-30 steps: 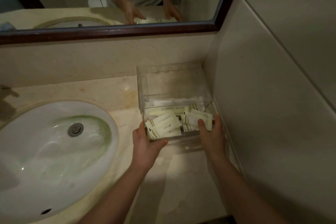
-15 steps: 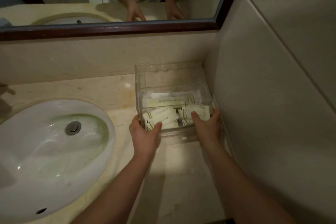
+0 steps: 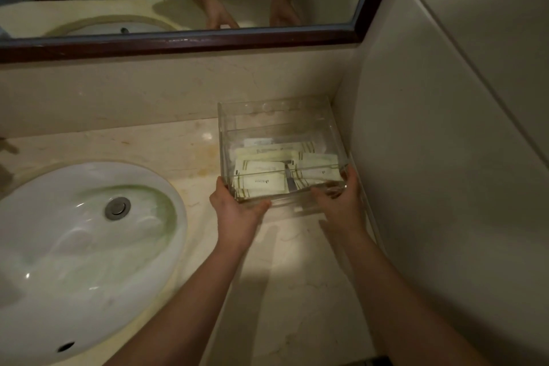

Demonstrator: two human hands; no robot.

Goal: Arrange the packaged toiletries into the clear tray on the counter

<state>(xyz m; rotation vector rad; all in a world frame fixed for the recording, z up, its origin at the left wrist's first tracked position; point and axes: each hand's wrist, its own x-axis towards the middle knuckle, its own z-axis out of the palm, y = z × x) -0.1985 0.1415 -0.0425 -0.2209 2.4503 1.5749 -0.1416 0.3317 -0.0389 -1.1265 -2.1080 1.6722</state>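
A clear plastic tray (image 3: 276, 116) stands in the back right corner of the marble counter, against the side wall. Several cream packaged toiletries (image 3: 263, 181) with gold stripes lie flat inside it, overlapping. My left hand (image 3: 237, 211) grips the tray's near left corner, thumb along the front wall. My right hand (image 3: 341, 200) holds the near right corner, fingers curled on the front edge. Both hands are outside the tray.
A white oval sink (image 3: 74, 246) with a metal drain (image 3: 117, 208) fills the counter's left side. A dark-framed mirror (image 3: 178, 41) runs along the back wall. The tiled side wall (image 3: 445, 157) is close on the right. Bare marble counter (image 3: 297, 276) lies under my forearms.
My hands let go of the packets inside the tray and moved down onto its near corners. The packets now lie flat in the tray, which sits slightly further back.
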